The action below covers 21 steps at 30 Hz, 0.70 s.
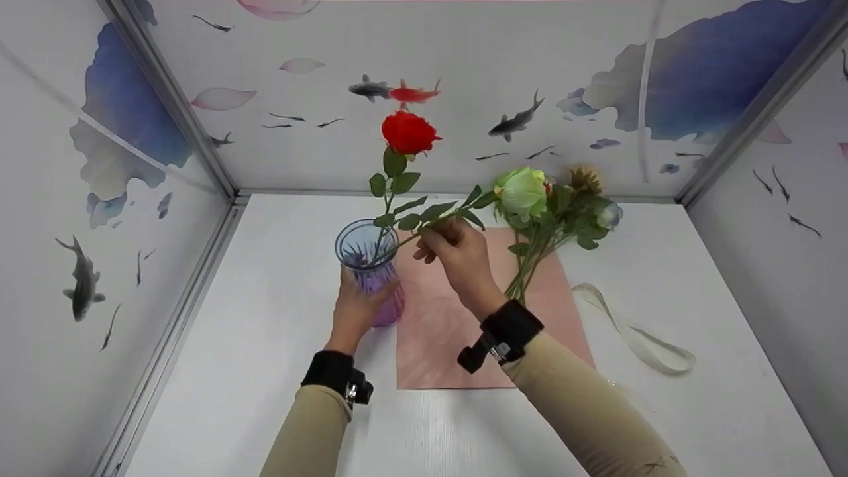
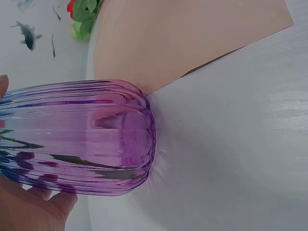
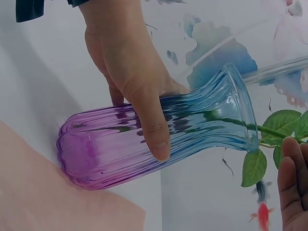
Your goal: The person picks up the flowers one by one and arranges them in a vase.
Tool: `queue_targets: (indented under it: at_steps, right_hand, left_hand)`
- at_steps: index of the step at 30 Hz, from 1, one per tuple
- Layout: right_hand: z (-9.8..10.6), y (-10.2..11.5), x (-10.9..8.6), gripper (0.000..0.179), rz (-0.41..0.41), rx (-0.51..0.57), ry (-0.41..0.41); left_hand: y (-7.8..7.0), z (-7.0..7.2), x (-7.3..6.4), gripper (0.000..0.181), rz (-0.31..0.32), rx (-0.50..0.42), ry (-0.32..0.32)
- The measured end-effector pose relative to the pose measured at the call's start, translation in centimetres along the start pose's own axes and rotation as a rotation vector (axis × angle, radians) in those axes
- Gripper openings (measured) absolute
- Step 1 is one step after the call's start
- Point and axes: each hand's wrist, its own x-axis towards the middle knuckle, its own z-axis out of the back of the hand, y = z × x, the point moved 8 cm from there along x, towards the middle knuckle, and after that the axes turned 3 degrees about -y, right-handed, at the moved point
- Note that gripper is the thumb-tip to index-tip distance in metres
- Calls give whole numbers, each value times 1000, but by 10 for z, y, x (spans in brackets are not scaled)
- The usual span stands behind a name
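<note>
The person's left hand [image 1: 356, 305] is wrapped round the side of the ribbed glass vase [image 1: 370, 277], its thumb on one side and fingers on the other, which most likely keeps the vase steady while a stem meets its mouth. The vase appears to stand upright on the desk [image 1: 218, 371], just beside the edge of the pink sheet [image 1: 444, 318] and near the person's body side of the bunch, where both arms can reach it comfortably. A red rose [image 1: 409, 132] stands in it, its stem leaning against the rim, as the wide mouth gives little support. The right hand [image 1: 460, 252] pinches the leafy stem of what looks like the pale green rose [image 1: 522, 193], well up from the lower end; that grip presumably leaves the end free to go in at the rim, and the stem slants because its bloom hangs off to the right. The other flowers [image 1: 563, 215] lie bunched at the far right with stems pointing nearer the person, perhaps for easy picking. The pale ribbon [image 1: 626, 328] lies loose beside the sheet, out of the hands' way.
</note>
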Motion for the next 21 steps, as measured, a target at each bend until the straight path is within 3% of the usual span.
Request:
queue_targets:
  at_steps: [12, 21]
  right_hand:
    - [-14, -9, 7, 11, -37, -80, 47]
    - [-26, -22, 11, 12, -115, -103, 73]
  left_hand:
    - [2, 0, 2, 111, 3, -2, 8]
    - [-3, 0, 4, 107, -58, -34, -6]
